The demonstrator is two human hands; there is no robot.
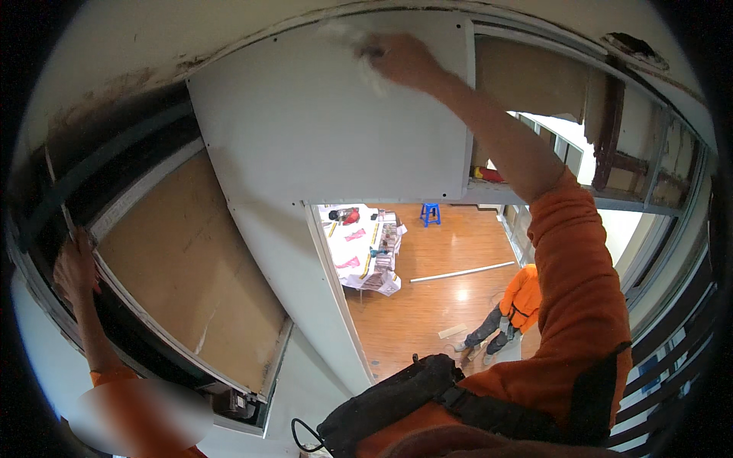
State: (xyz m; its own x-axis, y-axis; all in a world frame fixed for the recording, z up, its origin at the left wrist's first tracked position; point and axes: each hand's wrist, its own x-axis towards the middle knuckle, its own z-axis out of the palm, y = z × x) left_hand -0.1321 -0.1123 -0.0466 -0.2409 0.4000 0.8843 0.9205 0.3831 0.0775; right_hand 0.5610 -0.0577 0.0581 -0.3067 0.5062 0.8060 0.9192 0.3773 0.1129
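Note:
My right hand [393,62], blurred at the fingertips, is closed around something indistinct, pale and dark, against the upper part of a white board [328,130] dotted with screw holes or heads. At the far left my left hand [75,267] is raised with fingers curled at a dark framed opening [114,118], where a thin pale strip [57,183] meets it; what exactly it grips is unclear. A brown panel [179,252] lies beside that hand. A red and yellow tool [487,174] rests on the ledge right of the board.
Through the opening below are a wooden floor [435,320], a covered table [382,267] with tools, a blue stool [430,214], a long pale bar [462,271] and a person [519,294] in orange. A black bag [382,397] hangs at my front; dark slats [664,366] stand at right.

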